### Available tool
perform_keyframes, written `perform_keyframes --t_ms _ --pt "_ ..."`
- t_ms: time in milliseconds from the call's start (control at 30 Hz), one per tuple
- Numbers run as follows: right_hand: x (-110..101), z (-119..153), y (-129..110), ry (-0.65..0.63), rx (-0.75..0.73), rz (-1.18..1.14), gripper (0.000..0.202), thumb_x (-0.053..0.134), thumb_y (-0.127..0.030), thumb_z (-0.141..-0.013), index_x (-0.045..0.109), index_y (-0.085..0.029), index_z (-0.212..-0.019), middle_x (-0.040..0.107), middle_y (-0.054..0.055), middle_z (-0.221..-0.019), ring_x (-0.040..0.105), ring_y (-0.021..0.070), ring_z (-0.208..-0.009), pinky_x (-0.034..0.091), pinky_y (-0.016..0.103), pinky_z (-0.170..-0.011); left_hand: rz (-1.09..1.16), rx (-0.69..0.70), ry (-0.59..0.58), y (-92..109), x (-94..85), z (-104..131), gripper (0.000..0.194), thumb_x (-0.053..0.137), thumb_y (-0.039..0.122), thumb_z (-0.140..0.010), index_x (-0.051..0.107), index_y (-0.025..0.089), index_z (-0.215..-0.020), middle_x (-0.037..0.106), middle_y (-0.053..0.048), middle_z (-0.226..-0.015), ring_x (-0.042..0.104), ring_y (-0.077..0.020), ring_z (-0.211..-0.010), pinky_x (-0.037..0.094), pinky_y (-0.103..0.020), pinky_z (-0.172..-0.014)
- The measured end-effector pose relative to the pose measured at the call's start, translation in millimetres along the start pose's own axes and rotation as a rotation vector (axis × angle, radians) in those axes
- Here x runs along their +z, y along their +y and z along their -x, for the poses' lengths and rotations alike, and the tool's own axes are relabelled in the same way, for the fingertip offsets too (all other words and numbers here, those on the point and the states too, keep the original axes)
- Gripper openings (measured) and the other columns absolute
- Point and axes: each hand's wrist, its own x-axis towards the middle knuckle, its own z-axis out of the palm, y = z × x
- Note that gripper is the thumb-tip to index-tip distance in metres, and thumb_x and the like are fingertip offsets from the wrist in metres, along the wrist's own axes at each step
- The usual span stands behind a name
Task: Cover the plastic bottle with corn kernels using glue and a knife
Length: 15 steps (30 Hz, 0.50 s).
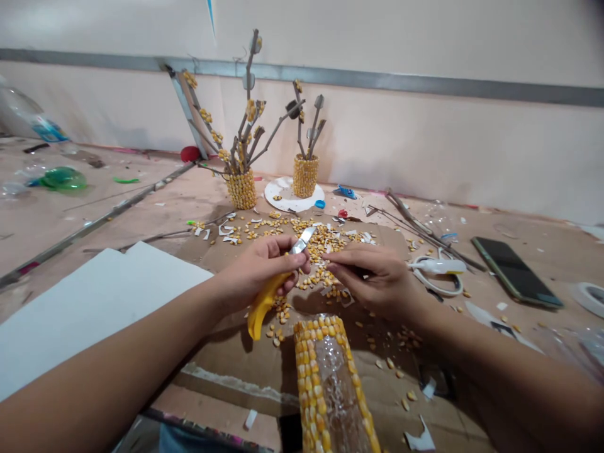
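My left hand [264, 264] is closed around a small knife with a yellow handle [267, 305]; its short blade points up and away. My right hand [372, 274] hovers over loose corn kernels [325, 238], thumb and forefinger drawn together; whatever lies between the fingertips is too small to make out. Below both hands stands a clear cylinder covered in rows of kernels [309, 384], with a bare, shiny, glue-smeared strip facing me. Neither hand touches it.
Two kernel-covered pots with twigs [241, 189] stand at the back, one on a white disc [278, 196]. White board [127, 296] lies left. On the right are a white glue gun or cable-like tool [438, 267], a phone [516, 272] and a tape roll [589, 298]. Cardboard [236, 352] lies underneath.
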Motion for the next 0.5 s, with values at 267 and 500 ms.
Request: perform_keyframes --t_ms 267,500 --pt "-18 -11 -8 -0.139 -0.018 -0.122 0.012 0.072 -0.02 -0.097 0.083 -0.024 -0.097 0.079 0.002 -0.08 0.068 0.014 -0.066 0.052 0.029 -0.06 -0.208 -0.05 -0.037 4 4.2 2 0.027 0.087 0.027 -0.076 0.07 0.015 -0.092 0.07 -0.003 -0.086 0.055 -0.0082 -0.062 0.044 -0.018 -0.053" --pt "-59 -22 -44 -0.565 0.0 -0.05 0.021 0.062 -0.014 -0.101 0.079 -0.023 -0.093 0.075 0.001 -0.078 0.065 0.0133 -0.064 0.049 0.028 -0.06 -0.316 -0.12 -0.249 8 2.2 5 0.02 0.084 0.026 -0.083 0.073 0.016 -0.096 0.075 -0.007 -0.096 0.065 -0.0129 -0.076 0.052 -0.019 -0.061"
